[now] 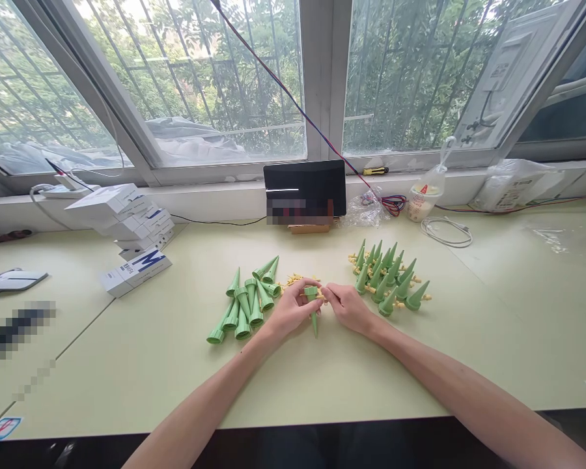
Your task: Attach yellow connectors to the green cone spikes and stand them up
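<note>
Near the middle of the table, my left hand (294,307) is closed around a green plastic watering spike (314,323), its tip pointing down and its wide end up. My right hand (350,308) pinches a small yellow valve (321,295) at the side of the spike's wide end; the fingers partly hide where they meet. Left of my hands lies a loose pile of green spikes (243,301) without visible yellow parts. Small yellow valves (297,280) lie heaped just behind my left hand. To the right, several spikes with yellow valves (387,279) stand in rows, tips up.
A dark screen (305,189) stands at the back against the window sill. White boxes (137,225) are stacked at back left. A bagged cup (424,195), a coiled white cable (446,233) and crumpled clear plastic (366,208) lie at the back right.
</note>
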Available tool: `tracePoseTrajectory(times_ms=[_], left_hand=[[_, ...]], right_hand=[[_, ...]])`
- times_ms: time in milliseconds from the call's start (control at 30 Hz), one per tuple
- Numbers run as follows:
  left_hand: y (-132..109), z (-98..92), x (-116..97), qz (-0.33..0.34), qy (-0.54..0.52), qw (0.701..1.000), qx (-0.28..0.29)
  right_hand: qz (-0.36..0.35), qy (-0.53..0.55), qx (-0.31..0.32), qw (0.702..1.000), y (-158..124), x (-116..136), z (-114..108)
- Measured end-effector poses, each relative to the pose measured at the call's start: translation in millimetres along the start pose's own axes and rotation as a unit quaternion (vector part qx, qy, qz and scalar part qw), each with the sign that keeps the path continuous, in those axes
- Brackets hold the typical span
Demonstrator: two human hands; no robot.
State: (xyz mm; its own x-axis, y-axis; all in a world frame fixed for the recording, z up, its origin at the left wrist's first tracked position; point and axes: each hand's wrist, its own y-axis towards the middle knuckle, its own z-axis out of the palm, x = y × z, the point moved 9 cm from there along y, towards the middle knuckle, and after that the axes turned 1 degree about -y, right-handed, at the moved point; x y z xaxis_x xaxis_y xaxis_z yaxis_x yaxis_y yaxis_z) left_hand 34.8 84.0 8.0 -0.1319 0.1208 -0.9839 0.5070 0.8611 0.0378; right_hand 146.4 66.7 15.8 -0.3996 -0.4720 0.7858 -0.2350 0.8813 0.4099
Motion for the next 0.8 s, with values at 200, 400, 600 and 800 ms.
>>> tracePoseTrajectory(times_ms=[200,400,600,800], left_hand=[[2,-3.6,0,-0.003,-0.035,0.999,-0.014],[1,-6.2,-1,-0.009,-0.057,0.998,-0.024],[0,-2.2,-4,-0.007,-0.028,1.0,-0.008],[-3,0.8,-12,0.021,0.015,1.0,0.005]], right_hand=[[-0.011,0.019,-0.008,1.0,0,9,-4],[-0.026,0.04,0.001,0.999,0,15,-4],[-0.03,0.015,0.007,0.999,0,11,-1],[-0.021,0.002,0.018,1.0,-1,5,2]])
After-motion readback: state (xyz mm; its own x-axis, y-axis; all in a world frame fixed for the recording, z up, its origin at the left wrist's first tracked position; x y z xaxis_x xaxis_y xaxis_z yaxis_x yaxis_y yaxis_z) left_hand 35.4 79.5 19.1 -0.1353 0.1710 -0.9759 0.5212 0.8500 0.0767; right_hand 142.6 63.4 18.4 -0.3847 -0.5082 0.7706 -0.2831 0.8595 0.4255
